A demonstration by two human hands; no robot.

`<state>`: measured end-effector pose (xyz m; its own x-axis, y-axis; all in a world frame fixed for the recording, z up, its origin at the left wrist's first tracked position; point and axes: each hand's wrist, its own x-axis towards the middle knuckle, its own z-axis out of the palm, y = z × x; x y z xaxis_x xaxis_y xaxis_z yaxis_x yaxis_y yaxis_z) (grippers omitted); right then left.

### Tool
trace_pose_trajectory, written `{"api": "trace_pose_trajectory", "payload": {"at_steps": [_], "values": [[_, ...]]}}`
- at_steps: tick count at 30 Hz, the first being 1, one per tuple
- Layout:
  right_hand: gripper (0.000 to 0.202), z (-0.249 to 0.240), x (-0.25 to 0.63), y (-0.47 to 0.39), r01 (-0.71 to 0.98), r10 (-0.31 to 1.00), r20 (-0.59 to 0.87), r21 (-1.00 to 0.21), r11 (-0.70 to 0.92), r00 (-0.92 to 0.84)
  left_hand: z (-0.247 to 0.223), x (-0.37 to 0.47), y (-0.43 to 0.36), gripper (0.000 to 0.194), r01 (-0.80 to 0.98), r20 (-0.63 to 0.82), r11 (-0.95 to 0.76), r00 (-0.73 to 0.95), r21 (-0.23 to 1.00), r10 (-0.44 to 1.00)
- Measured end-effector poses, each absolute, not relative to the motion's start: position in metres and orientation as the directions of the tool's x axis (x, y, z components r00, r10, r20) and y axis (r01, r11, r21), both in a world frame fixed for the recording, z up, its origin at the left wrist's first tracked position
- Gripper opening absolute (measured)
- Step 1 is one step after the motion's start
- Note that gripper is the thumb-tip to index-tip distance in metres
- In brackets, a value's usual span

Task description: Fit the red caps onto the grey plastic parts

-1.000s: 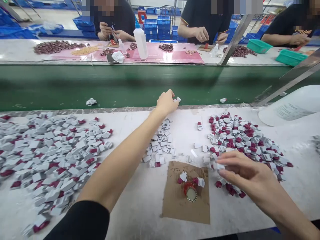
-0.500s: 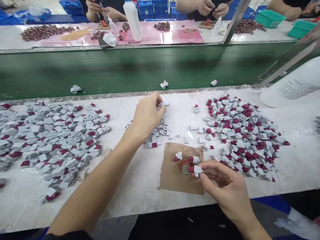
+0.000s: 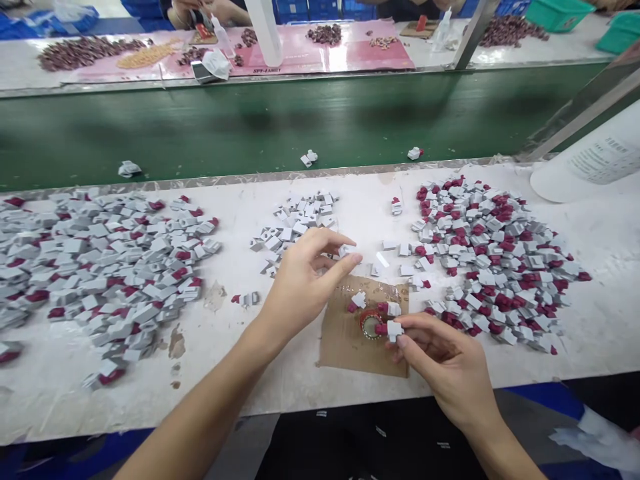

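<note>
Between thumb and fingers, my left hand [image 3: 313,277] pinches a small grey plastic piece [image 3: 347,250] above the far edge of a cardboard square [image 3: 345,343]. My right hand [image 3: 447,363] grips a grey and dark red plastic part [image 3: 395,331], its red end over a bottle cap [image 3: 371,325] lying on the cardboard. The cap looks wet inside. Two more grey and red parts, one of them a tilted part [image 3: 357,301], rest on the cardboard beyond the cap. Behind my left hand is a small heap of grey pieces [image 3: 300,217].
Large piles of grey and red parts lie at left [image 3: 100,267] and right [image 3: 495,267]. A white bottle [image 3: 585,160] leans in at the right. Beyond the table edge runs a green conveyor belt [image 3: 250,127] carrying a few parts. Co-workers' hands [image 3: 225,12] show across it.
My left hand has come back from the small heap toward the cardboard, with a grey piece in its fingers. My right hand still holds its part by the cap. The parts on the belt shifted left.
</note>
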<state>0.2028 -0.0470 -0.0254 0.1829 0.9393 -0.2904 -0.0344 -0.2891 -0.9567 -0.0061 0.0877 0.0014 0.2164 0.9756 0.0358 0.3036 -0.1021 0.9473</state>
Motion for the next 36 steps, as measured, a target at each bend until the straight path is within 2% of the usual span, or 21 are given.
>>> {"api": "trace_pose_trajectory", "payload": {"at_steps": [5,8,11,16,18,22,25,30,36], "values": [[0.016,-0.027,0.203,-0.047,-0.028,0.947,-0.271,-0.962,-0.27,0.173,0.0,-0.006,0.083,0.024,0.106,-0.036,0.019,0.159,0.994,0.987],[0.013,-0.026,0.202,-0.046,-0.04,0.949,-0.265,-0.964,-0.262,0.172,0.0,-0.008,0.083,0.025,0.131,-0.04,0.026,0.103,0.991,0.994],[0.01,-0.024,0.2,-0.048,-0.047,0.949,-0.257,-0.966,-0.253,0.183,-0.002,-0.011,0.083,0.023,0.164,-0.125,0.109,0.087,0.98,0.988],[0.011,-0.025,0.207,-0.047,-0.067,0.942,-0.265,-0.964,-0.257,0.203,-0.002,-0.015,0.077,0.034,0.114,-0.276,0.257,0.205,0.96,0.939],[0.011,-0.026,0.212,-0.04,-0.122,0.944,-0.267,-0.961,-0.246,0.197,0.003,-0.013,0.074,0.032,0.081,-0.279,0.267,0.287,0.96,0.916],[0.013,-0.02,0.218,-0.015,-0.398,0.94,-0.301,-0.891,-0.218,0.159,0.015,0.002,0.069,0.022,-0.024,-0.267,0.303,0.407,0.953,0.874],[0.018,-0.01,0.217,0.003,-0.507,0.952,-0.291,-0.837,-0.206,0.093,0.021,0.017,0.07,0.026,-0.098,-0.254,0.328,0.442,0.94,0.86],[0.018,-0.001,0.217,0.015,-0.52,0.968,-0.238,-0.839,-0.161,0.085,0.023,0.031,0.071,0.03,-0.147,-0.223,0.326,0.476,0.934,0.851],[0.017,-0.001,0.218,0.018,-0.489,0.968,-0.23,-0.859,-0.155,0.098,0.021,0.032,0.069,0.025,-0.16,-0.215,0.329,0.487,0.931,0.846]]}}
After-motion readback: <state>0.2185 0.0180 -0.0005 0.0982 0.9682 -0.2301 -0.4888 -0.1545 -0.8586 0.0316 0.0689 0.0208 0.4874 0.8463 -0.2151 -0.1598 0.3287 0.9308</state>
